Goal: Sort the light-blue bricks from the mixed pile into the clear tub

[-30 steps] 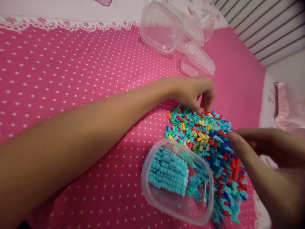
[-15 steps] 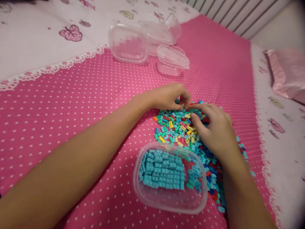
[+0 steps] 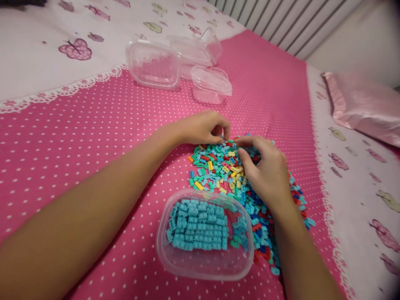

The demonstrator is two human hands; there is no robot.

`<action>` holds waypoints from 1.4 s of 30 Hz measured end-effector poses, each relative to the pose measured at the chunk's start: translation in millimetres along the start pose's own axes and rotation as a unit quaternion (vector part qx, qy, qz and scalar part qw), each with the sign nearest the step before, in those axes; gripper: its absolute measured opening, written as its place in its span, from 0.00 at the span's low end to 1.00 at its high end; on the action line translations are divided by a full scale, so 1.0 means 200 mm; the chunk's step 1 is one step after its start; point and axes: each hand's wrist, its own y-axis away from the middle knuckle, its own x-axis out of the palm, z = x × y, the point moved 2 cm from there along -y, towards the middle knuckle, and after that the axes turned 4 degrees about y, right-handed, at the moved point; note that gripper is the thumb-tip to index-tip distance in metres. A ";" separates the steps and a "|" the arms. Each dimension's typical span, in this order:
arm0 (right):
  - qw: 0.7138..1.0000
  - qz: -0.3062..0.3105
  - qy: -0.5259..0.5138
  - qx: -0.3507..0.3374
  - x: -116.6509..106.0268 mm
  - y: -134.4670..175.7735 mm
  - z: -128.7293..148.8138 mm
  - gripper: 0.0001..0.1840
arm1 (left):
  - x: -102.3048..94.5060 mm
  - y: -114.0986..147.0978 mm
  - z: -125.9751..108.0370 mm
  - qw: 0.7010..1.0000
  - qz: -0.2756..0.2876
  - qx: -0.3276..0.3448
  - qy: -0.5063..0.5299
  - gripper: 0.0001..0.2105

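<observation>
A loose pile of small plastic building bricks in turquoise, green, yellow, red and blue lies on the pink cloth. My left hand is at the pile's far edge, thumb and fingertips curled together in a pinch. What sits between them is too small to make out. My right hand rests over the pile, its thumb and index finger apart, the index tip close to the left fingertips. Nearer to me stands a clear plastic container. Inside it, turquoise bricks are packed in neat rows towards its left side.
Beyond the hands are several clear containers, among them a large one and a smaller one with a tilted lid. The polka-dot bedspread has lace edges. A pink satin pillow lies right, and a slatted rail runs behind.
The whole scene has shifted left in view as the head turned. Both hands stay at the far part of the pile, with only small finger movements.
</observation>
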 end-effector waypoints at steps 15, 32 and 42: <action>0.999 0.001 -0.040 -0.017 0.00 0.00 0.00 0.09 | -0.01 0.04 -0.04 0.995 0.062 0.001 -0.081 0.14; 0.975 0.109 -0.167 0.094 -0.15 0.02 0.01 0.12 | 0.02 0.03 -0.05 0.995 0.069 0.009 -0.065 0.10; 0.999 0.024 0.039 0.028 -0.12 0.01 -0.02 0.12 | 0.01 0.02 -0.06 0.997 0.064 0.032 0.014 0.05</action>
